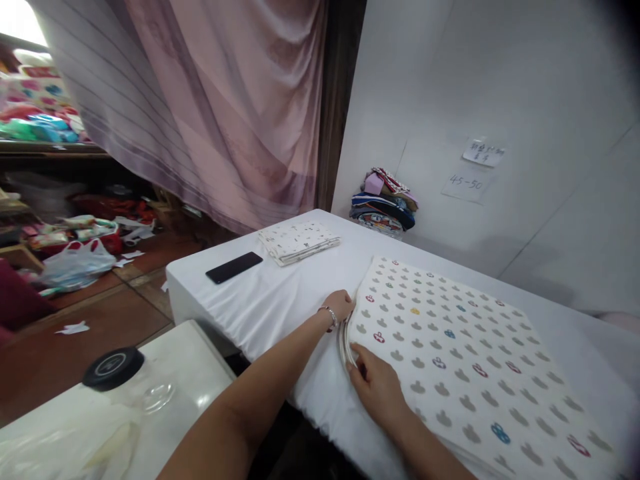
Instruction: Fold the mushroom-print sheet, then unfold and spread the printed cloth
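Observation:
A large stack of folded white cloth (440, 333) printed with grey and coloured bunny heads lies on the white-covered table. My left hand (340, 306), with a bracelet on its wrist, is closed at the stack's left edge near its far corner. Nearer to me, my right hand (376, 383) grips the same layered edge, thumb on top and fingers curled beneath. Beyond my left hand lies a smaller folded cloth (300, 241) with a tiny print, and a black phone (234, 267) rests flat to its left.
A pile of folded clothes (383, 203) stands behind the table by the white wall. At the lower left, a white surface (190, 360) holds a black round lid (114, 368) and clear plastic. A pink curtain (240, 100) hangs behind; bags lie on the floor at left.

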The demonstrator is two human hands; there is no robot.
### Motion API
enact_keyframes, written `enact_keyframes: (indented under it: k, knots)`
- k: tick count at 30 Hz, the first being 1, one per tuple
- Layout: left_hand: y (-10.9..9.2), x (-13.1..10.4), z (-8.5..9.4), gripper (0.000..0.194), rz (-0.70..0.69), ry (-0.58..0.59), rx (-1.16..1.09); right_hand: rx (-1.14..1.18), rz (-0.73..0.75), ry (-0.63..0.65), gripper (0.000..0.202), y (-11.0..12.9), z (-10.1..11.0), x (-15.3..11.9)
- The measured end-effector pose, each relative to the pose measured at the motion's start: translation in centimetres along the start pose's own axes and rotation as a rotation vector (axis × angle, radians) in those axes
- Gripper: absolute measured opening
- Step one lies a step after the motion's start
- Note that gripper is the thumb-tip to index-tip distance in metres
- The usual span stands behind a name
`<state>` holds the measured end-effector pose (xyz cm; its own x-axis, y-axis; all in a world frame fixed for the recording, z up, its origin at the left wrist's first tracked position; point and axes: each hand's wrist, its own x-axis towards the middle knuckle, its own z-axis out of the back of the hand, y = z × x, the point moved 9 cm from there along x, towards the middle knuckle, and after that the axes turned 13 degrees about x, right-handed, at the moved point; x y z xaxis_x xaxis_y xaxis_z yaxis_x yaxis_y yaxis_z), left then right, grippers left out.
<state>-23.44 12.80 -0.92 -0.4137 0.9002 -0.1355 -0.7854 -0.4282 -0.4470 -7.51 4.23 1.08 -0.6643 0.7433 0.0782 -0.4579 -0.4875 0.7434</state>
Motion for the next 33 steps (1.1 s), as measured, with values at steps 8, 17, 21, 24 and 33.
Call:
enact_keyframes:
  k: [8,17,21,24,33]
  knots:
    - [-1.2,-0.1,0.6,0.017,-0.016,-0.013,0.109,-0.014,0.063,-0.004,0.033,0.9,0.2,-0.1]
    - [-1.6,0.4,1.0,0.022,0.03,-0.012,0.156,0.009,0.062,-0.024,0.034,0.6,0.3,-0.1]
    - [-1.1,0.2,1.0,0.023,0.055,-0.019,0.167,0.029,0.092,-0.015,0.037,0.9,0.3,-0.1]
    - [-1.2,0.4,0.8,0.022,0.046,-0.014,0.175,0.037,0.124,-0.004,0.035,1.2,0.2,-0.1]
    - [-2.7,3.5,0.4,0.031,0.052,0.004,0.199,0.01,0.126,0.007,0.036,0.8,-0.1,0.0]
